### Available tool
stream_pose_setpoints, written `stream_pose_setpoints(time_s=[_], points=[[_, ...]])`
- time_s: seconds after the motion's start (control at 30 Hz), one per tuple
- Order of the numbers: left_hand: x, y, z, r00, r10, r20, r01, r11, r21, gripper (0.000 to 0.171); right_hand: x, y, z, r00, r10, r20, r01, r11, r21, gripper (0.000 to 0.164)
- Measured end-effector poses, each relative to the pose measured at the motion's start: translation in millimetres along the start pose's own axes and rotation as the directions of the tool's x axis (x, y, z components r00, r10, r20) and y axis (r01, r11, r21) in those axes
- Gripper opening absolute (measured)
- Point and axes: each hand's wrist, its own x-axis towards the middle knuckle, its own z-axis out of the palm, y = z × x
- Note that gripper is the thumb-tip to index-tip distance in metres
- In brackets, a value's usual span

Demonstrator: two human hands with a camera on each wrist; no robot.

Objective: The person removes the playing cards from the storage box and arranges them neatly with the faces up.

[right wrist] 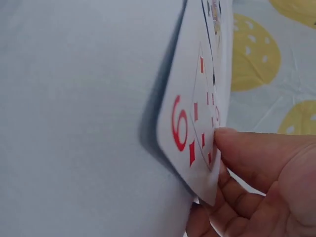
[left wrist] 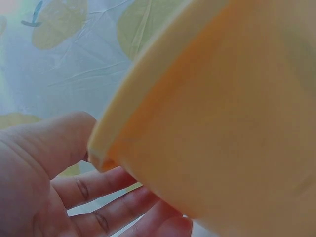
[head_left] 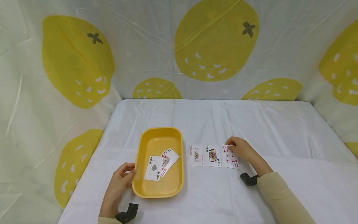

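Showing at the near left: a beige sleeve and a black wrist piece. Just beyond, with the left hand, holding the yellow tray by its left side, thumb against the rim and other fingers reaching underneath. Lying face up inside the tray: an ace of spades toward the left, against a king of hearts, with a queen overlapping that king at its right, suit too small to tell.

On the white cloth right of the tray, set face up in a row from left to right: a joker, a jack of spades and a six of diamonds, all close together. With the right hand, pinching the six of diamonds at its far end, grip narrow, thumb on its face and fingers below. Farthest back, a whitish curtain printed with big yellow lemons.
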Motion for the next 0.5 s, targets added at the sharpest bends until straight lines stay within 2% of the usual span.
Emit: stream_pose_setpoints(time_s=[0.27, 0.37, 0.5], points=[[-0.2, -0.1, 0.9, 1.000, 0.007, 0.008, -0.007, 1.000, -0.009, 0.027, 2, -5, 0, 0.994, -0.089, -0.060, 0.084, 0.993, -0.079, 0.012], [-0.2, -0.2, 0.8, 1.000, -0.001, 0.005, 0.001, 1.000, -0.008, 0.027, 4, -16, -1, 0.992, -0.107, -0.065, 0.102, 0.992, -0.074, 0.016], [-0.1, -0.8, 0.5, 1.000, -0.002, 0.004, 0.002, 1.000, -0.008, 0.027, 8, -43, 1, 0.988, -0.144, -0.057, 0.141, 0.988, -0.065, 0.021]])
